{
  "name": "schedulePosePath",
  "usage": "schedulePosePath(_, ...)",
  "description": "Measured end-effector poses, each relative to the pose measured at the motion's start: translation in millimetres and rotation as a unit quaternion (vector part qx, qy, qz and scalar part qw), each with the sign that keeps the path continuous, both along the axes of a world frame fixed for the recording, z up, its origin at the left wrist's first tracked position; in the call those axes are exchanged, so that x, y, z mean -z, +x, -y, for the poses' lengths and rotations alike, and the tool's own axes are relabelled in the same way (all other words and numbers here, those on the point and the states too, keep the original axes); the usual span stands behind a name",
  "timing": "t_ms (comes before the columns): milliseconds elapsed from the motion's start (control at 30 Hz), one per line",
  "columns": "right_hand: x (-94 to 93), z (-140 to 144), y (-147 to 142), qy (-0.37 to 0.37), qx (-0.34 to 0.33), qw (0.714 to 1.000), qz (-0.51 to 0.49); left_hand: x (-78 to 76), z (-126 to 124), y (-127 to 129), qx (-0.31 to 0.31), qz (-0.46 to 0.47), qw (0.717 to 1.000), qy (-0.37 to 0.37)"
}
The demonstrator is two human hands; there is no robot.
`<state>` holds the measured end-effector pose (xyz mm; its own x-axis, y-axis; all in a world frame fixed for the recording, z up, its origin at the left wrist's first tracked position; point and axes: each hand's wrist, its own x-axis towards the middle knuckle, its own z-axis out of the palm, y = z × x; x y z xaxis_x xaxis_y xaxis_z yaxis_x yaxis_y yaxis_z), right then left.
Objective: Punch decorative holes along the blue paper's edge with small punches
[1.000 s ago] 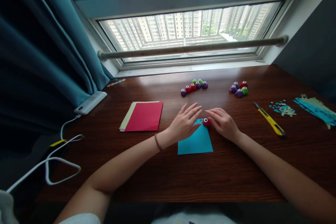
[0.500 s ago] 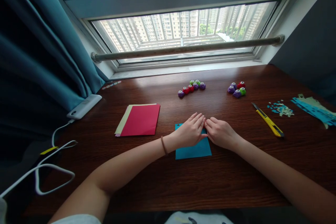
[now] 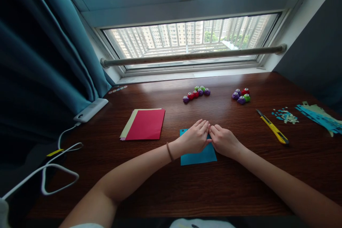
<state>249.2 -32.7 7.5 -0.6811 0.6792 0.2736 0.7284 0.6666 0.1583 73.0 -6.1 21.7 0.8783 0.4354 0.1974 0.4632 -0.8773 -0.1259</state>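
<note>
I log the blue sheet [image 3: 199, 158] flat on the desk [image 3: 149, 192], far-left corner apparently punched, far-right corner hidden where left hand [image 3: 196, 138] and right hand [image 3: 223, 140] meet, their grip and the remaining work indeterminable.

A curtain [image 3: 77, 53], window [image 3: 165, 37] and wooden desk [image 3: 155, 192] suggest a home.

Glossy wood-grained table [image 3: 149, 194], smooth matt blue paper [image 3: 198, 159], matt red paper [image 3: 145, 124], shiny plastic punches [image 3: 241, 100], knife [image 3: 271, 126] with yellow plastic handle [image 3: 276, 133] and metal blade [image 3: 259, 113], cloth curtain [image 3: 80, 60], dull metal rail [image 3: 192, 57], smooth white plastic box [image 3: 92, 109]
</note>
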Motion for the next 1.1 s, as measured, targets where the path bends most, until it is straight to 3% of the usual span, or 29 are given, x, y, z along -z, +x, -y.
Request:
schedulePosePath(300,-2.3,-1,6,-0.053,0.05,0.988,-0.138,4.8,6,-15,-0.071,0.031,0.994,-0.083)
schedulePosePath(533,6.0,-15,22,-0.113,0.021,0.943,-0.312,21.5,10,-27,-0.101,0.061,0.983,-0.144)
schedulePosePath(767,11.7,-48,62,-0.056,0.191,0.857,-0.475,16.3,7,-32,-0.058,0.073,0.977,-0.194)
schedulePosePath(967,27.8,-75,120,0.06,0.322,0.854,-0.405,10.5,8,-37,-0.004,0.076,0.973,-0.218)
schedulePosePath(1100,40.6,-83,139,0.073,0.354,0.849,-0.385,5.5,10,-39,0.023,0.075,0.973,-0.218)
